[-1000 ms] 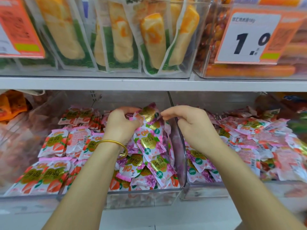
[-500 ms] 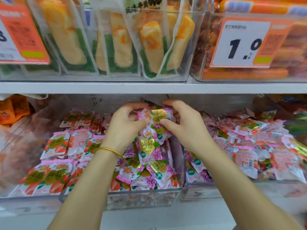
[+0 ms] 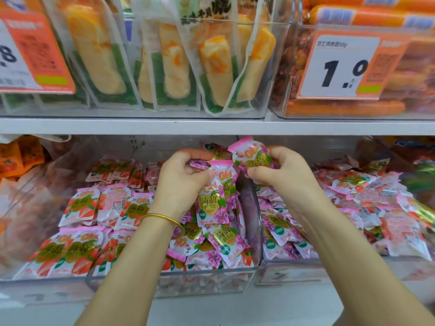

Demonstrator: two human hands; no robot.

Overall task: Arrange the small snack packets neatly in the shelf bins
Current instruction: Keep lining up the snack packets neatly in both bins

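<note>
Dangling from left fingers [image 3: 186, 154], purple packet [image 3: 215, 201]

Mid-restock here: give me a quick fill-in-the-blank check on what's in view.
1. The gold bangle is on the ___ wrist.
2. The left hand grips a purple packet; the rowed packets to its left show red ___.
3. The right hand pinches a second purple packet; the price tag above it reads ___.
Missing words: left; strawberries; 1.0
</note>
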